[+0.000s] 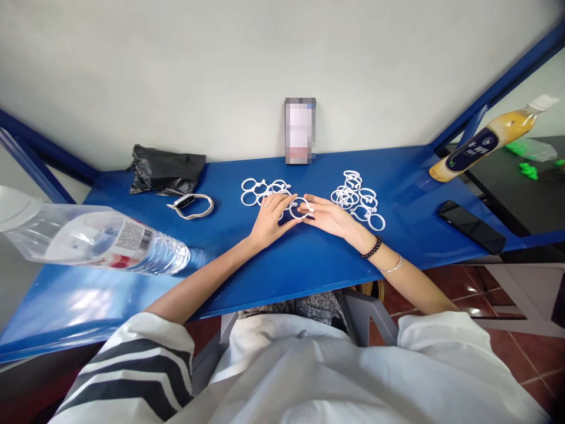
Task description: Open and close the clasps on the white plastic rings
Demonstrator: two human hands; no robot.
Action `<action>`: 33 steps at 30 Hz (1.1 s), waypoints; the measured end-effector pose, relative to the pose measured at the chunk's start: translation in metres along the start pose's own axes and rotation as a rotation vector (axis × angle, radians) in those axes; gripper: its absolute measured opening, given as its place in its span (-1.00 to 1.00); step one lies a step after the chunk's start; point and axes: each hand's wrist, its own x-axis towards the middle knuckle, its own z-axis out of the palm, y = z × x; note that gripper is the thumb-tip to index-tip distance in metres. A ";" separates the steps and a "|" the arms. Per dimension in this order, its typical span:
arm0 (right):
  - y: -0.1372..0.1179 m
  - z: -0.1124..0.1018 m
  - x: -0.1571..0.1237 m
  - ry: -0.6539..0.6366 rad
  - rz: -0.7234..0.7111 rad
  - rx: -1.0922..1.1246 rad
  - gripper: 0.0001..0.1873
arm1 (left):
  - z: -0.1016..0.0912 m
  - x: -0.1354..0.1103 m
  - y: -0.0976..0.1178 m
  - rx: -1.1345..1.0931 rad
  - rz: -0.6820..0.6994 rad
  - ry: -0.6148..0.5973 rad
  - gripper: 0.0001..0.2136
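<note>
Between both hands, just above the blue table, is a white plastic ring [301,198] with a small knob-like fastening on its right side. My left hand [270,219] pinches the ring's left edge between thumb and fingers. My right hand [329,215], palm turned partly up, has its fingertips on the right edge near the fastening. Several similar white rings [260,189] lie beyond my left hand, which partly covers them. A second loose group of white rings [346,197] lies just past my right hand, some overlapping.
On the blue table [265,268], a large clear bottle [136,244], a watch [189,207] and a black plastic bag [168,169] are at left. A phone [300,131] leans on the wall. At right are a dark phone [472,227] and a yellow drink bottle [483,144].
</note>
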 end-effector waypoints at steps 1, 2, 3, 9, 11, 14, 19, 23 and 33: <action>0.000 0.000 0.000 0.008 -0.001 -0.004 -0.72 | -0.001 0.001 0.000 -0.005 -0.006 0.000 -0.53; 0.000 0.000 0.000 0.019 -0.006 -0.018 -0.72 | -0.001 0.001 0.001 -0.012 -0.014 -0.003 -0.54; 0.000 0.000 0.000 0.031 -0.018 -0.044 -0.73 | -0.002 0.002 0.002 -0.021 -0.021 -0.007 -0.55; 0.002 0.000 0.002 0.147 -0.210 -0.365 -0.75 | -0.004 0.004 0.004 -0.050 -0.075 0.014 -0.60; 0.003 0.001 0.002 0.168 -0.273 -0.453 -0.71 | -0.004 0.005 0.005 -0.043 -0.107 0.020 -0.62; 0.004 0.002 0.001 0.174 -0.346 -0.548 -0.69 | -0.004 0.005 0.004 -0.047 -0.137 0.057 -0.66; 0.006 0.001 0.000 0.176 -0.413 -0.595 -0.72 | -0.005 0.006 0.003 -0.084 -0.146 0.125 -0.69; 0.007 0.000 0.001 0.180 -0.430 -0.607 -0.74 | -0.006 0.007 0.003 -0.089 -0.152 0.117 -0.70; 0.008 0.001 0.001 0.184 -0.411 -0.634 -0.74 | -0.009 0.008 0.006 -0.161 -0.215 0.104 -0.69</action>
